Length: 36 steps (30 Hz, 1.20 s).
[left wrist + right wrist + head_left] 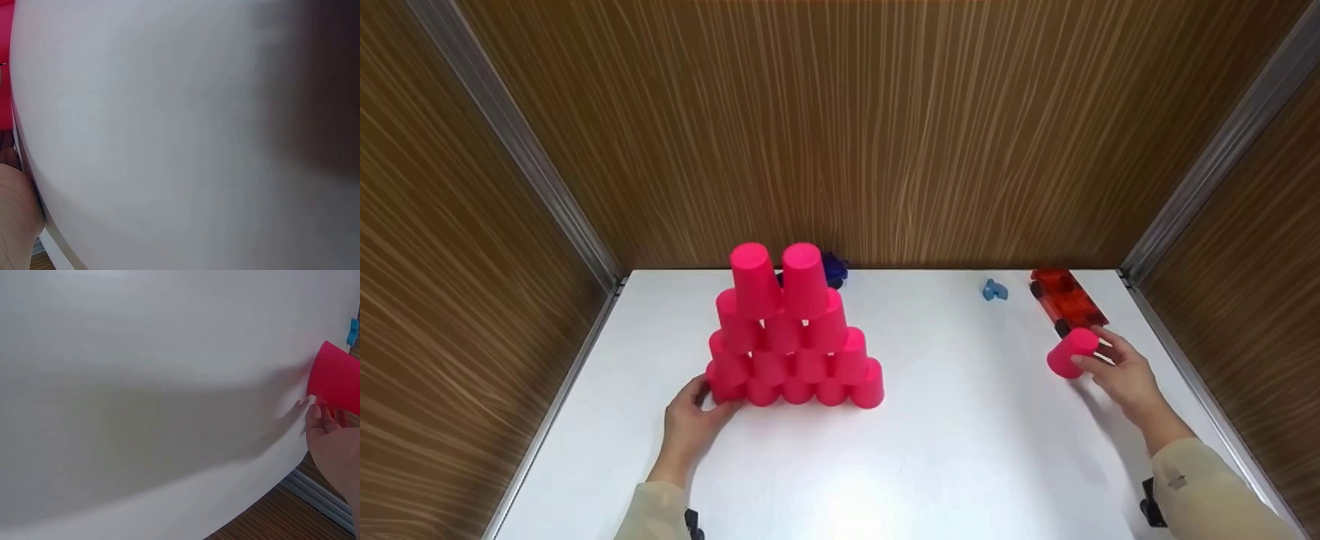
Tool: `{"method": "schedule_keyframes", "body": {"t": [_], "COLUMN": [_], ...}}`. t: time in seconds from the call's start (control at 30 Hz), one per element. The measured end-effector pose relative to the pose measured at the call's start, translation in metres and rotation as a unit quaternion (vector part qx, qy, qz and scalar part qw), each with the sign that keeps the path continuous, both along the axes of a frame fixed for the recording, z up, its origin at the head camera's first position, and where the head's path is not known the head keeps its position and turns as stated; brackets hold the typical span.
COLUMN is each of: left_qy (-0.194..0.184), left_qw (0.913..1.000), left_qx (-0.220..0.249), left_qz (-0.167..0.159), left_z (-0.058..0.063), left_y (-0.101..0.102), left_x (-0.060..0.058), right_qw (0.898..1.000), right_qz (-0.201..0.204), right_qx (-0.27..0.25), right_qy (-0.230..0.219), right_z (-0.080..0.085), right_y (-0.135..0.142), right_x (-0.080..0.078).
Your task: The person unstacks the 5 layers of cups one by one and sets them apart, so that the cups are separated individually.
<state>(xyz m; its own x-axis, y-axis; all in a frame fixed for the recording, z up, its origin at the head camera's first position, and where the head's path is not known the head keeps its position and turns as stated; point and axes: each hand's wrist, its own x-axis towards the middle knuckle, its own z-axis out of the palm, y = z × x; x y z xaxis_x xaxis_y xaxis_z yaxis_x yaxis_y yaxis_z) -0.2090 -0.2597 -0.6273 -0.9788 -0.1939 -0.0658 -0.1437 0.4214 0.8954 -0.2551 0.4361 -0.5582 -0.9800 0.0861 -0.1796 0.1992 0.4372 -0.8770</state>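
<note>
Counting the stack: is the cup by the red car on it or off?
Off: the right grip holds that cup apart from the stack.

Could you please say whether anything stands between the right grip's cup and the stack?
Nothing visible: bare white tabletop separates the cup in the right grip from the stack; the light-blue toy lies farther back.
</note>
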Motion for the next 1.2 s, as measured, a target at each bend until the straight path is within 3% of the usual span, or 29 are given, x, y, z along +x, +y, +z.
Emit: {"method": "schedule_keyframes", "body": {"t": [0.17,0.37,0.6,0.73,0.97,1.2], "left_qy": [-0.005,-0.003,0.0,-0.003,0.005,-0.014], "left_qw": [1.0,1.0,1.0,1.0,0.9999,0.9998], "left_qx": [0.002,0.004,0.005,0.007,0.009,0.012], "left_qz": [-0.001,-0.002,-0.001,0.0,-0.001,0.0], "left_z": [-0.001,0.002,0.003,-0.001,-0.008,-0.008], "left_y": [-0.001,0.0,0.001,0.003,0.006,0.008], "left_x": [-0.001,-0.002,-0.004,-0.004,-0.005,-0.009], "right_qw": [0.999,0.993,0.981,0.966,0.934,0.925], "right_qz": [0.008,0.021,0.073,0.122,0.208,0.251], "right_qx": [0.03,0.061,0.084,0.079,0.036,0.02], "right_qy": [0.027,0.095,0.158,0.214,0.288,0.286], "right_z": [0.022,0.077,0.155,0.189,0.222,0.234], "right_y": [0.001,-0.017,-0.087,-0.139,-0.226,-0.296], "right_x": [-0.001,-0.006,-0.012,-0.014,-0.018,-0.021]}}
